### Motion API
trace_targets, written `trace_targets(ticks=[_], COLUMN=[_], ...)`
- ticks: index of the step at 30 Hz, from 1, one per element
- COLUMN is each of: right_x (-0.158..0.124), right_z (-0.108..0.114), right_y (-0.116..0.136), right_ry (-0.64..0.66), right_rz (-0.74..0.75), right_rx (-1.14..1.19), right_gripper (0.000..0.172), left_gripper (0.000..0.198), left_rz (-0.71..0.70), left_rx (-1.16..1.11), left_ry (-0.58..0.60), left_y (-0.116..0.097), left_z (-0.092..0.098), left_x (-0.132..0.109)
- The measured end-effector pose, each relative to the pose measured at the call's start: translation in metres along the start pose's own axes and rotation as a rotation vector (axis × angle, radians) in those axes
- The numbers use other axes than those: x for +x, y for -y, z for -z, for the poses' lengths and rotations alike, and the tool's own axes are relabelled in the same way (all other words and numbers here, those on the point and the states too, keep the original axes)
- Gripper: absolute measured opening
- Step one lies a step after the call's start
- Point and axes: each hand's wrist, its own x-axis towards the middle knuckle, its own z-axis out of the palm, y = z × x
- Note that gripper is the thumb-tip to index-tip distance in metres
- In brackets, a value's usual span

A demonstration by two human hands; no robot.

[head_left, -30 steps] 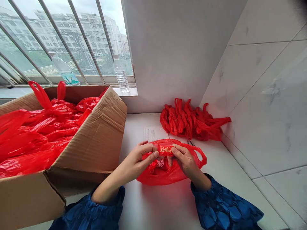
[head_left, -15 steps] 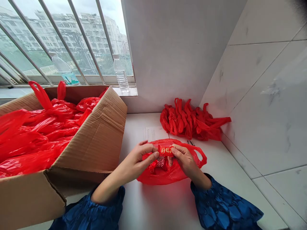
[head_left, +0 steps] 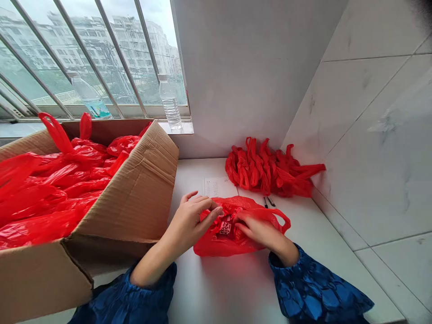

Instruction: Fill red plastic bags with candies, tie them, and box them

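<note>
A red plastic bag (head_left: 222, 247) lies open on the white table, with red wrapped packets (head_left: 225, 227) showing inside it. Over the bag's left edge is my left hand (head_left: 195, 218), its fingers bent and apart with nothing between them. My right hand (head_left: 258, 229) reaches into the right side of the bag, fingers curled down among the packets. Whether it holds one of them I cannot make out.
A cardboard box (head_left: 135, 193) full of red bags (head_left: 67, 189) stands at the left. More red bags (head_left: 266, 168) lie by the wall, near pens (head_left: 269, 202) and a printed sheet (head_left: 216, 186). Two bottles (head_left: 170, 103) stand at the window.
The small red packet held between both hands is no longer there. My right hand has moved down into the bag, and my left hand has come away with its fingers apart.
</note>
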Motion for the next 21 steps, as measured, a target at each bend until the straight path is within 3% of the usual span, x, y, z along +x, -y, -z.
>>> trace_targets(ticks=[4, 8, 11, 15, 18, 21], right_x=[-0.006, -0.011, -0.011, -0.007, -0.004, -0.003], right_z=[-0.01, -0.018, -0.015, -0.001, 0.008, 0.012], right_y=[-0.015, -0.023, -0.018, 0.0, 0.017, 0.031], right_ry=[0.052, -0.01, 0.007, 0.061, 0.012, -0.083], right_rz=[-0.04, -0.051, -0.056, -0.071, -0.046, 0.013], right_rx=[-0.111, -0.203, -0.197, -0.124, 0.018, 0.277], right_gripper=[0.043, 0.06, 0.052, 0.027, 0.011, 0.008], left_gripper=[0.027, 0.027, 0.025, 0.025, 0.025, 0.023], left_rz=[-0.02, -0.029, -0.024, -0.013, -0.016, -0.012], left_rx=[0.021, 0.042, 0.057, 0.075, 0.081, 0.118], left_ry=[0.042, 0.068, 0.053, 0.022, 0.025, 0.04], left_y=[0.0, -0.001, 0.0, 0.002, 0.001, 0.0], left_z=[-0.001, -0.002, -0.002, -0.002, -0.003, -0.006], left_x=[-0.001, -0.001, 0.0, 0.001, 0.001, 0.0])
